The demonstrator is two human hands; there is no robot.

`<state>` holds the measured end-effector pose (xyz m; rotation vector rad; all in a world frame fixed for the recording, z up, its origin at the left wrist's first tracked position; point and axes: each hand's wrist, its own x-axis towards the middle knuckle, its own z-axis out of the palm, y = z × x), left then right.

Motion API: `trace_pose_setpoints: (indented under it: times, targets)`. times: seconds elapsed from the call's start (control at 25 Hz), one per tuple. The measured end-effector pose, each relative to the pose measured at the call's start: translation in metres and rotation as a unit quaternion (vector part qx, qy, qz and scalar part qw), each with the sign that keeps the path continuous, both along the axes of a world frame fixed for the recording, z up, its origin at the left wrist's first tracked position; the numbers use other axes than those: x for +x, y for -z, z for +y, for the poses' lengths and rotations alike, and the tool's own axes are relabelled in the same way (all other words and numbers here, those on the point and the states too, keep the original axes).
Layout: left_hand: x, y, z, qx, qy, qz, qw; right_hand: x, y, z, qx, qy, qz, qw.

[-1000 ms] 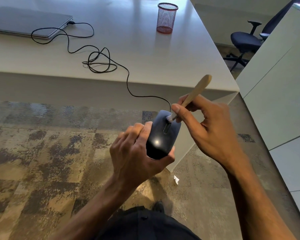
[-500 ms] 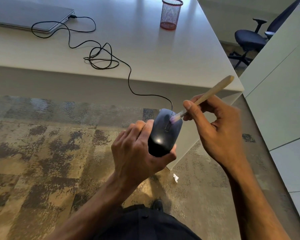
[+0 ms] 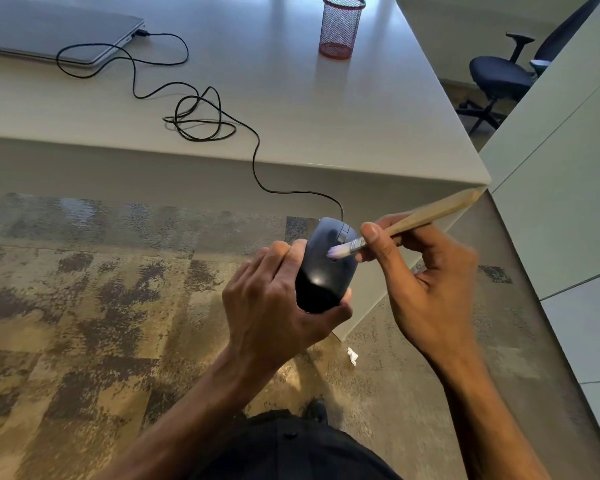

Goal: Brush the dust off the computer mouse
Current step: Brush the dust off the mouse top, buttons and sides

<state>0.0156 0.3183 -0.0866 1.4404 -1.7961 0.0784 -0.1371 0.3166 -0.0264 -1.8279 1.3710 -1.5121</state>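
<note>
My left hand (image 3: 271, 299) grips a black wired computer mouse (image 3: 323, 271) from its left side and rear, holding it in the air in front of the desk. My right hand (image 3: 426, 282) pinches a small brush with a wooden handle (image 3: 426, 214). Its pale bristles (image 3: 336, 251) touch the top of the mouse just behind the scroll wheel. The mouse cable (image 3: 257, 157) runs up over the desk edge, coils on the top and reaches a closed laptop (image 3: 49, 32).
A white desk (image 3: 378, 126) stands in front of me, with a red mesh pen cup (image 3: 342, 27) at the back. White cabinets (image 3: 568, 188) line the right side, an office chair (image 3: 503, 77) behind them. A white scrap (image 3: 352, 355) lies on the patterned carpet.
The brush has swept from the front edge of the mouse back toward its middle, and its handle has tilted lower and further right. My left hand keeps its grip on the mouse.
</note>
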Motion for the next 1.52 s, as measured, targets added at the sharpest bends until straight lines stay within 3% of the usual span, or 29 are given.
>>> trace_pose_setpoints:
  times: [0.64,1.52]
  targets:
    - [0.000,0.000,-0.012,0.003,0.014,-0.006,1.000,0.003,0.008,-0.013,-0.044,0.044,-0.005,0.998]
    - [0.002,0.002,-0.012,0.014,0.010,-0.009,1.000,0.003,0.007,-0.010,-0.015,0.024,0.019,0.999]
